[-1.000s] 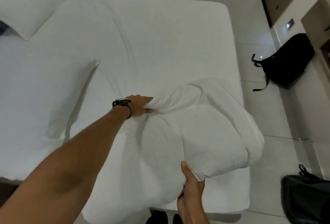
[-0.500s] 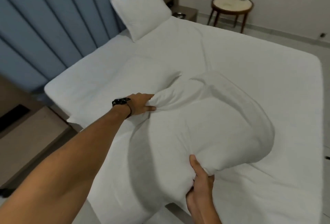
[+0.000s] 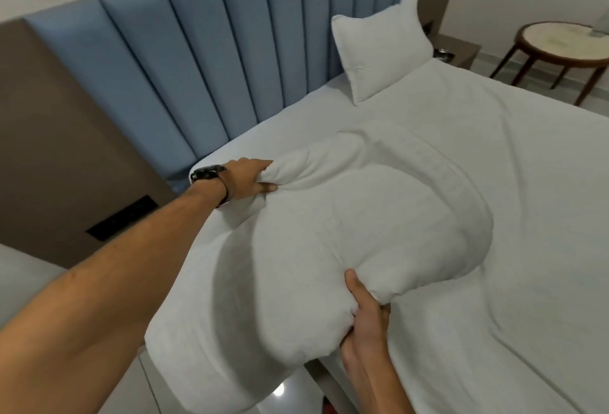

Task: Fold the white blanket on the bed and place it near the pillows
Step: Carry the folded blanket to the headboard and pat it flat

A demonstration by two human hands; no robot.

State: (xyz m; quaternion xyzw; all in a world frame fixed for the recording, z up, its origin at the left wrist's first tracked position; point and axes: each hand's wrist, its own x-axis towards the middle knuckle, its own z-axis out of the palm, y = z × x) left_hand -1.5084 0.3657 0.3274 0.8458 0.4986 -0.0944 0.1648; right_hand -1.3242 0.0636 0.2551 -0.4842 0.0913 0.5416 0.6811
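The folded white blanket (image 3: 346, 235) is a thick bundle held over the near side of the bed (image 3: 527, 216), its lower part hanging past the mattress edge. My left hand (image 3: 250, 179), with a black watch at the wrist, grips the bundle's far left corner. My right hand (image 3: 365, 318) clutches its near edge from below. A white pillow (image 3: 379, 51) leans against the blue padded headboard (image 3: 204, 61) at the far corner of the bed. Part of the bundle seems to lie over a flatter white shape behind it, which I cannot make out clearly.
A round wooden side table (image 3: 566, 47) stands at the far right, beside a low nightstand (image 3: 456, 49). A brown wall panel with a dark switch plate (image 3: 122, 219) is at the left. Glossy floor (image 3: 286, 394) shows below the bundle.
My view has swung from the foot of the bed toward the headboard. Both hands have kept their grip and carried the blanket bundle along the bed toward the pillow end.
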